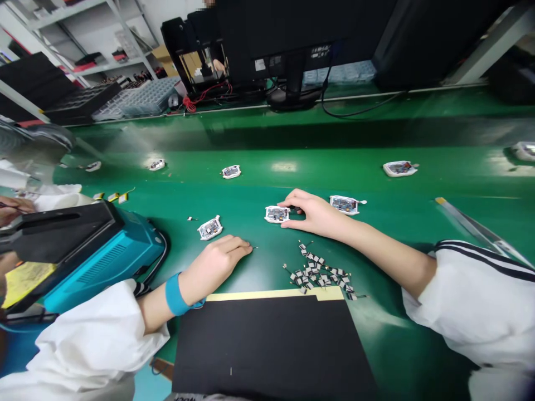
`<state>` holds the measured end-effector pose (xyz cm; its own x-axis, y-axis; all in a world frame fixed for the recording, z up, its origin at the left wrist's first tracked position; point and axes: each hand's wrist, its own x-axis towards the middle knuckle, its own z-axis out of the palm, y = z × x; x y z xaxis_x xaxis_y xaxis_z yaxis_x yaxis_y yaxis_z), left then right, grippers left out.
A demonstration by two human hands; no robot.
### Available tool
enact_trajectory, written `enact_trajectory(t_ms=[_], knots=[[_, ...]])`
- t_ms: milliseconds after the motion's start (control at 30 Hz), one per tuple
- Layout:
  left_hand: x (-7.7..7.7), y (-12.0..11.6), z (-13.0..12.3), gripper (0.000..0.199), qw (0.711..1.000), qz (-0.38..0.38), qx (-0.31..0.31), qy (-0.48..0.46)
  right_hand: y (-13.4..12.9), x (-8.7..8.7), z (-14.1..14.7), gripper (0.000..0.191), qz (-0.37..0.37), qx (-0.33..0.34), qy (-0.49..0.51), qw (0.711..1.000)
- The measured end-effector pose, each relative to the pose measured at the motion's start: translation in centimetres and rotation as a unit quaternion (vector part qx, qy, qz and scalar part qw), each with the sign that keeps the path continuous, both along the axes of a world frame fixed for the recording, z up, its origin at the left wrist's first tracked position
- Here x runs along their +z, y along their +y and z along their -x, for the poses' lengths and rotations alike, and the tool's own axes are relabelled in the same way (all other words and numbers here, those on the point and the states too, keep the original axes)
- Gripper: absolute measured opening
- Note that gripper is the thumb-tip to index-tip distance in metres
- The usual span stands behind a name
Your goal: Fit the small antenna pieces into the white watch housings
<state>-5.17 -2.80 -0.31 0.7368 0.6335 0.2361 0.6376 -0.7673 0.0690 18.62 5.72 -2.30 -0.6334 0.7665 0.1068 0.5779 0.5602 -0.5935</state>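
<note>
Black sheet (267, 345): lies flat on the near side, a yellow strip (259, 294) along its far edge.
Wristband (175, 295): teal, around the left wrist.
Left hand (221, 259): palm down, low over the green bench (242, 195), fingers drawn together with hardly any gap at the tips; a small dark part (254, 247) shows there, its pale tip to the right. Whether it is pinched or only touched, I cannot tell.
Right hand (309, 214): thumb and forefinger parted just enough to take the right end of a white casing, thumb on the near side, forefinger on the far side.
White casing (276, 214): ahead of the sheet and right of the left hand; open face up, circuit board showing, long axis roughly left to right, free end pointing left.
Tilted casing (210, 228): just beyond the left hand, apart from it; tab toward far right, long axis slanting the same way.
Third casing (344, 205): beyond the right forearm, tab pointing right.
Heap of small parts (320, 273): between right forearm and sheet, leads pointing every way.
</note>
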Motion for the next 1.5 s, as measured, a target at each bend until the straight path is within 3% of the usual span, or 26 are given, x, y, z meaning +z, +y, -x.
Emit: enact_trajectory(t_ms=[200,300,500,667,900,1500], knots=[[0.7,0.6,-0.4,0.017,0.994,0.079,0.075,-0.016,-0.2,0.2,0.1,0.033,-0.001,-0.001,0.023,1.0],[0.9,1.4,-1.0,0.016,0.992,0.081,0.087,-0.032,-0.2,0.1,0.5,0.026,-0.012,0.005,0.034,0.999],[0.9,3.4,-3.1,0.012,0.99,0.054,0.071,-0.113,-0.5,-0.1,1.1,0.025,0.008,0.016,0.055,0.998],[0.4,4.3,-4.2,0.013,0.988,0.076,0.067,-0.116,-1.1,0.0,0.5,0.046,0.038,0.089,0.044,0.994],[0.2,4.3,-4.3,0.018,0.994,0.074,0.046,-0.058,-1.5,-0.2,0.9,0.038,0.039,0.039,0.048,0.997],[0.1,4.1,-4.4,0.023,1.0,-0.001,0.025,0.003,-1.7,-0.3,0.9,0.034,0.042,0.02,0.057,0.997]])
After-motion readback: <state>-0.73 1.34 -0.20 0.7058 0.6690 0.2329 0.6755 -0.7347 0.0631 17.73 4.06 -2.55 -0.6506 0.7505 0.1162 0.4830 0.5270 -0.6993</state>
